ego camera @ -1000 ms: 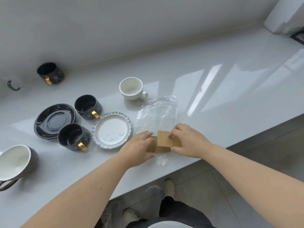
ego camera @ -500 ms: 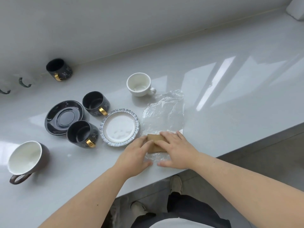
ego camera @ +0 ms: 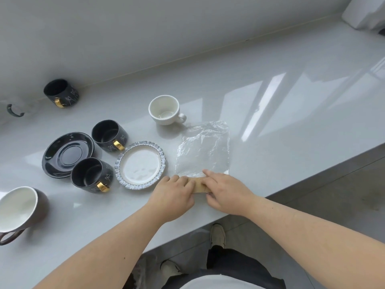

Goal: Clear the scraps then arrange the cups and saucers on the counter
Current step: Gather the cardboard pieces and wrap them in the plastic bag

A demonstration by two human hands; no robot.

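We see the brown paper scrap on the bench, pinched between the left hand and right hand, fingers closed over it beside the plastic wrap.

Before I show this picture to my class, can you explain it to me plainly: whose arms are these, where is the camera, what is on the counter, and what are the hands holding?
The arms belong to a person wearing a camera on the head, so you look down as that person does, past the hands to shoes on the floor.

The left hand and right hand press together on a small brown cardboard piece at the near edge of a crinkled clear plastic sheet. These are the scraps.

On the pale counter stand a white cup, three black cups with gold handles, a black saucer, a white saucer wrapped in clear film, and a large brown mug lying tilted at the left.
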